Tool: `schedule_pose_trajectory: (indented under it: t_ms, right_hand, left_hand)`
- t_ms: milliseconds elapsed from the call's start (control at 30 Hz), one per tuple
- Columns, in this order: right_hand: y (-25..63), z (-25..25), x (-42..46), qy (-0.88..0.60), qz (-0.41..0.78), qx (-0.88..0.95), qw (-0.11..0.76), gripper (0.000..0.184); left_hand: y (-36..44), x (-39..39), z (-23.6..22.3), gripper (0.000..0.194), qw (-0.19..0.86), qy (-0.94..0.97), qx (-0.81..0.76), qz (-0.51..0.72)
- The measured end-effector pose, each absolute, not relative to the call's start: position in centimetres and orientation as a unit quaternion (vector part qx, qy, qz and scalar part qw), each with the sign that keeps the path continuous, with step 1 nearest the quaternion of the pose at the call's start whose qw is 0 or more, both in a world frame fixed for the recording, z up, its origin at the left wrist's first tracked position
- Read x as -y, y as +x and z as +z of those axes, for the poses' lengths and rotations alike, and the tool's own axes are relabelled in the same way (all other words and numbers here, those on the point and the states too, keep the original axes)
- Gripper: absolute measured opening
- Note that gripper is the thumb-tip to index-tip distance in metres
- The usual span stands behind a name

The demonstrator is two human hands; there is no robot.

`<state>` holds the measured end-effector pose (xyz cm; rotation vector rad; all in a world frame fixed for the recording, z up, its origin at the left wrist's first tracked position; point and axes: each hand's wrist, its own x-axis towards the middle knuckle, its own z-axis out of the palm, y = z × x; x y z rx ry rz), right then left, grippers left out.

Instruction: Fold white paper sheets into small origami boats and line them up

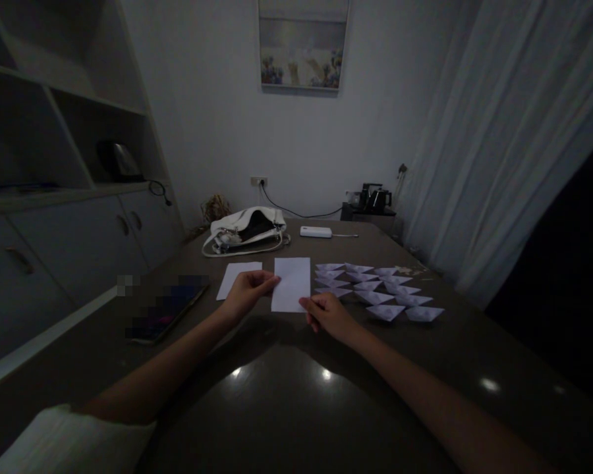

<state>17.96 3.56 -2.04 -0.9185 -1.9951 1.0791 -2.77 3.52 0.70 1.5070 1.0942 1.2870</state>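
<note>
A white sheet of paper [291,283] is held up over the dark table, its flat face toward me. My left hand [247,291] pinches its left edge between thumb and fingers. At its lower right corner my right hand [329,312] grips it the same way. More white paper [232,275] lies on the table behind my left hand; whether it is one sheet or a stack I cannot tell. To the right of my right hand stand several folded paper boats [384,311], set out in rough rows.
A white handbag [247,230] lies open toward the far end of the table [277,408]. Near it is a white power bank [315,232] with a short cable. A phone-like device [170,313], partly blurred out, lies at left. Small paper scraps [409,270] lie beyond the boats.
</note>
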Motion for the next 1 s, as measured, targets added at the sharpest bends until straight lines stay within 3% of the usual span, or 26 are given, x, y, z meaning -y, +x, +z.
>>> schedule_pose_trajectory:
  t_ms: [167,400,500,767,1000]
  right_hand:
    - [18.1,-2.1,-3.7,-0.346,0.406,0.778,0.333,0.048]
    - [18.6,-0.8,-3.2,-0.343,0.201,0.88,0.26,0.043]
    - [18.4,-0.9,-2.7,-0.326,0.2,0.885,0.265,0.04]
    - [17.5,-1.8,-3.2,-0.336,0.229,0.815,0.413,0.036]
    - [17.9,-1.0,-2.9,-0.314,0.244,0.855,0.332,0.036]
  left_hand:
    - [-3.0,-3.8,0.5,0.032,0.426,0.601,-0.44,0.514]
    - [-3.0,-3.7,0.0,0.03,0.467,0.62,-0.441,0.451]
    - [-2.7,-3.2,0.0,0.028,0.466,0.628,-0.459,0.422]
    - [-1.8,-2.7,-0.1,0.026,0.485,0.66,-0.443,0.366]
    - [-2.8,-3.3,0.7,0.031,0.489,0.68,-0.418,0.351]
